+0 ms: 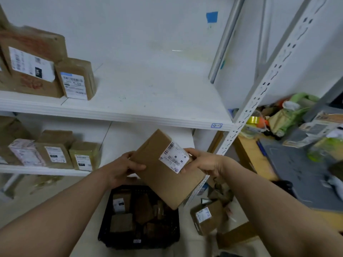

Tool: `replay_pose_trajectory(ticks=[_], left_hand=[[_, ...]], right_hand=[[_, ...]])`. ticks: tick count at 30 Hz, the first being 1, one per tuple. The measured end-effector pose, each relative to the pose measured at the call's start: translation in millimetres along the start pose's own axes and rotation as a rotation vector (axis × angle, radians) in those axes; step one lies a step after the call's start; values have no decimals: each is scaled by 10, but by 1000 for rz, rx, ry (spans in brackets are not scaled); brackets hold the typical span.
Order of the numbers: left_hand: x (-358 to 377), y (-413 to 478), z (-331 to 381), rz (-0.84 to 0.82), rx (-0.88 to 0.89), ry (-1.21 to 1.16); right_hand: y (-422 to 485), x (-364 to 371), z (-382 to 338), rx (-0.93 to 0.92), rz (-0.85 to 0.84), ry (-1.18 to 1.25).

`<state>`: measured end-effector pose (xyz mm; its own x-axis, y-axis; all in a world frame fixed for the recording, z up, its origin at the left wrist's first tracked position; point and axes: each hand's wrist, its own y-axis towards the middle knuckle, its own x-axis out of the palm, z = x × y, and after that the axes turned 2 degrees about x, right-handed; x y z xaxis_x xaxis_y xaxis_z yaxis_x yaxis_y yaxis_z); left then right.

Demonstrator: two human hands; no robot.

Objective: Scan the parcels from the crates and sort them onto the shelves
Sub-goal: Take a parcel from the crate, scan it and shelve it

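While both hands clamp it, the brown parcel (163, 179) hangs tilted in mid-air, over the black crate (157, 242) and in front of the shelving. Left hand (122, 167) grips the parcel's left edge, thumb across the front face. Right hand (202, 164) pinches the upper right side, fingers touching the white barcode label (174, 157). The crate sits on the floor with more brown parcels inside. Upper shelf (148, 93) carries two labelled boxes (31, 64) at its left end, standing upright and touching. Lower shelf (46, 170) has a row of small parcels (53, 154), also at left. One loose parcel (206, 219) lies on the floor just right of the crate. The counter (250, 156) at far right holds blurred clutter.
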<state>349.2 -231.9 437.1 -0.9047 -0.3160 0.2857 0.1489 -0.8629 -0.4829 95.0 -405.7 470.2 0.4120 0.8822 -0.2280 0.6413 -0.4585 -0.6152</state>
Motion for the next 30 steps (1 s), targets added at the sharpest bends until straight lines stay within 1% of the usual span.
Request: replay_pose_trajectory(ticks=[4, 10, 12, 15, 17, 20, 23, 27, 30], left_hand=[[256, 113, -44, -34, -26, 36], [626, 353, -63, 31, -15, 7], [791, 427, -49, 37, -28, 55], [1070, 587, -28, 81, -27, 253], [1322, 686, -21, 79, 9, 390], [1746, 836, -2, -19, 51, 593], [2167, 976, 24, -116, 46, 783], [2540, 1168, 4, -166, 24, 1053], [2806, 1353, -81, -178, 5, 1177]], right_hand=[[-104, -176, 198, 35, 30, 7], [-49, -596, 369, 83, -21, -6], [-81, -758, 452, 74, -24, -18], [-211, -1015, 563, 54, -16, -57], [-321, -1186, 629, 73, -24, -122], [-439, -1405, 671, 132, -51, -332], [-528, -1610, 745, 158, -68, -534], [-611, -1921, 1010, 197, -57, -592], [-637, -2089, 1198, 217, -53, -619]])
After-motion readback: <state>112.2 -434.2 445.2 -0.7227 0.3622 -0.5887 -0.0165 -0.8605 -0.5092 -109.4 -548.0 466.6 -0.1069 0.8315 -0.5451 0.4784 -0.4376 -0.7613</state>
